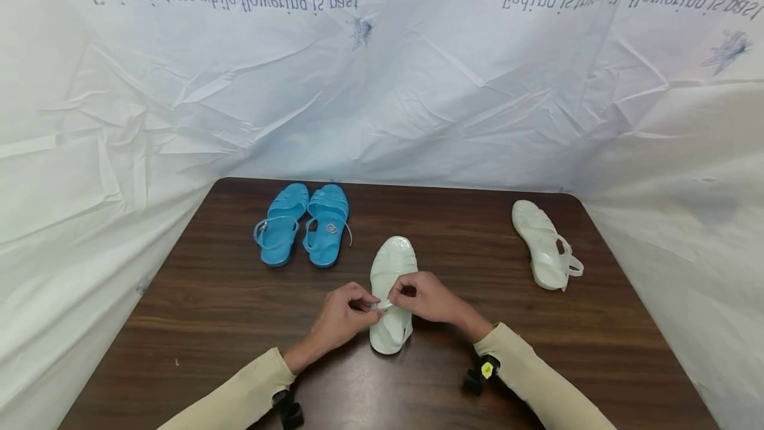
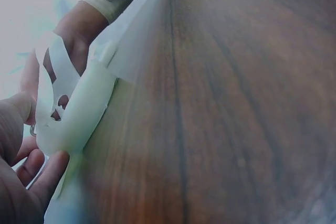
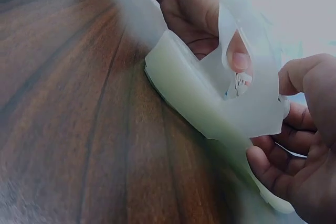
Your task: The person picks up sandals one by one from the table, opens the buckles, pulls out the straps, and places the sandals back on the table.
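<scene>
On my head feed I see the person's left hand and right hand each pinching the strap of a white sandal at the middle of the tabletop, toe pointing away. I see its mate well apart on the right, and two blue sandals side by side, farther back and left.

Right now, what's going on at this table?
Someone's left hand and right hand hold the strap of a white sandal lying on the table. Whether the strap is fastened, I can't tell. Another white sandal lies apart to the right; two blue sandals sit side by side to the left, untouched.
</scene>
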### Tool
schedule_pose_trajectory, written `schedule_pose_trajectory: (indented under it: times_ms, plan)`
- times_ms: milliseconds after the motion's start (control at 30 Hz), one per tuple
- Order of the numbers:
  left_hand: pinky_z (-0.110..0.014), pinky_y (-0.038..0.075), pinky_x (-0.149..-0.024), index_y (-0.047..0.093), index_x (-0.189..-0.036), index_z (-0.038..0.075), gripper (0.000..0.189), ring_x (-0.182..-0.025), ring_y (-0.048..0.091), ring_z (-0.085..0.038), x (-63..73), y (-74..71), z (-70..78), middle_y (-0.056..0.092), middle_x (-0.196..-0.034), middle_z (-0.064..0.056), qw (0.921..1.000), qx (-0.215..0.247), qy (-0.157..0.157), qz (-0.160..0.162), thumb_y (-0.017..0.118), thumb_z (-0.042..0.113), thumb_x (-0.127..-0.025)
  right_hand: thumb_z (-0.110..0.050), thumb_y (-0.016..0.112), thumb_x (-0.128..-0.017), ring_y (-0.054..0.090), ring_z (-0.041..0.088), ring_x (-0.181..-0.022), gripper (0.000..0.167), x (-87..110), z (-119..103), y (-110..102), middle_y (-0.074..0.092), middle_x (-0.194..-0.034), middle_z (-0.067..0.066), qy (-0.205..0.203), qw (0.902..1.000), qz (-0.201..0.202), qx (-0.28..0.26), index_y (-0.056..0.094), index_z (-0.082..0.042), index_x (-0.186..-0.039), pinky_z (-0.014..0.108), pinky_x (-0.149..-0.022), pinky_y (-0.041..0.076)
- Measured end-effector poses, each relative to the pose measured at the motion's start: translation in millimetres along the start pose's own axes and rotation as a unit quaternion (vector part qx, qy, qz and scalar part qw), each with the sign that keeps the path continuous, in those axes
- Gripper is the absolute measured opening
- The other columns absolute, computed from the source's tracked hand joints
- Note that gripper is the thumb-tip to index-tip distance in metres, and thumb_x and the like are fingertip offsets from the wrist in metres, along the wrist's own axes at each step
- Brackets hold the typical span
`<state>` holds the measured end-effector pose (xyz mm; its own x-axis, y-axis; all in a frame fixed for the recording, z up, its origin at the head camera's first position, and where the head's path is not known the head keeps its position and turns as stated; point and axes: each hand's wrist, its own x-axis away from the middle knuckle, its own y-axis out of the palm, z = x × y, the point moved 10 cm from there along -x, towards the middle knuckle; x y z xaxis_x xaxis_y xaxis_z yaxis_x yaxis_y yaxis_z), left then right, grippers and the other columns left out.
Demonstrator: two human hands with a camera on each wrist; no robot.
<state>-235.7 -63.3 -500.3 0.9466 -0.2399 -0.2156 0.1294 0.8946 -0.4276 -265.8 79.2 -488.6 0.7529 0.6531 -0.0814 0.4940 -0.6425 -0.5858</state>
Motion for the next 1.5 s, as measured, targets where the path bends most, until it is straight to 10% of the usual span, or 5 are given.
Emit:
schedule_pose_trajectory:
  times_ms: [400,567,1033,1500]
  plan:
    - [-0.026,0.060,-0.076,0.072,-0.114,0.008,0.028,-0.089,0.072,-0.016,3.8,-3.6,-7.7,0.070,-0.103,-0.006,0.9959,0.079,-0.035,-0.027,0.081,0.017,-0.090,-0.029,0.062,-0.104,0.056,0.006,-0.067,0.018,-3.4,-20.2,-3.6,0.066,-0.084,-0.008,-0.017,0.9991,0.038,0.007,0.070,-0.018,-0.093,0.025,-0.065,0.052]
    - [-0.025,0.058,-0.081,0.066,-0.129,0.010,0.046,-0.097,0.069,-0.015,-1.4,-17.6,-3.2,0.069,-0.118,-0.003,0.9980,0.045,-0.038,-0.023,0.082,0.024,-0.088,-0.038,0.061,-0.104,0.056,0.007,-0.067,0.021,-15.2,-32.6,0.0,0.065,-0.080,-0.011,-0.021,0.9986,0.040,0.026,0.070,-0.024,-0.090,0.027,-0.063,0.052]
    - [-0.027,0.053,-0.058,0.074,-0.104,0.019,0.024,-0.069,0.062,-0.012,4.4,-27.2,-11.4,0.068,-0.084,0.006,0.9975,-0.013,-0.049,-0.049,0.084,0.032,-0.087,-0.035,0.062,-0.104,0.063,0.004,-0.077,0.021,-23.9,-24.5,15.3,0.069,-0.082,-0.014,-0.007,0.9994,0.004,0.033,0.075,-0.023,-0.092,0.026,-0.067,0.054]
    - [-0.026,0.056,-0.073,0.076,-0.109,0.018,0.028,-0.084,0.068,-0.008,-7.6,-4.3,4.7,0.074,-0.095,0.009,0.9964,-0.002,-0.016,-0.084,0.077,0.040,-0.093,-0.030,0.067,-0.101,0.062,0.006,-0.075,0.014,-5.0,-11.0,-0.6,0.071,-0.084,-0.011,0.025,0.9991,-0.004,0.033,0.077,-0.019,-0.101,0.025,-0.067,0.053]
